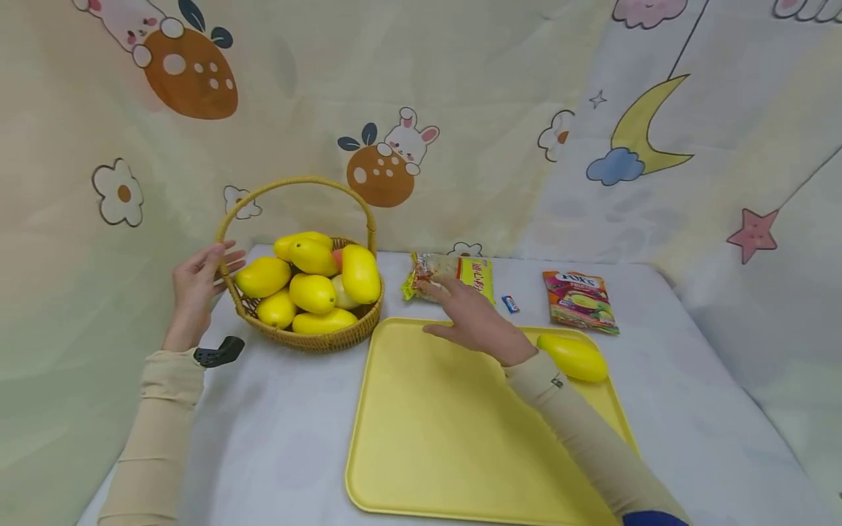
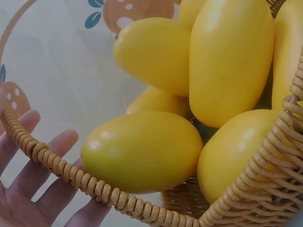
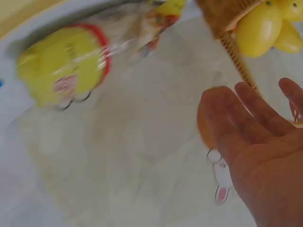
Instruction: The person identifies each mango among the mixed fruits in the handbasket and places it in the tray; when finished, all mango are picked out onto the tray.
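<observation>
A wicker basket (image 1: 335, 342) heaped with yellow mangoes (image 1: 312, 294) stands at the back left, its tall handle (image 1: 299, 180) arched above. At the basket's left side is my left hand (image 1: 193, 292), near the foot of the handle. In the left wrist view its relaxed, spread fingers (image 2: 59, 144) lie along the outside of the woven rim (image 2: 120, 201). My right hand (image 1: 479, 321) is held over the far edge of a yellow tray (image 1: 434, 431), fingers extended and holding nothing. It overlaps a yellow-and-clear snack bag (image 1: 476, 274) in the head view. The right wrist view shows its palm (image 3: 265, 165).
One more mango (image 1: 574, 358) lies in the tray's far right corner, beside my right forearm. Behind the tray are a small blue wrapped candy (image 1: 510, 304) and a red-purple candy bag (image 1: 580, 301). A printed cloth (image 1: 487, 146) hangs behind the white table.
</observation>
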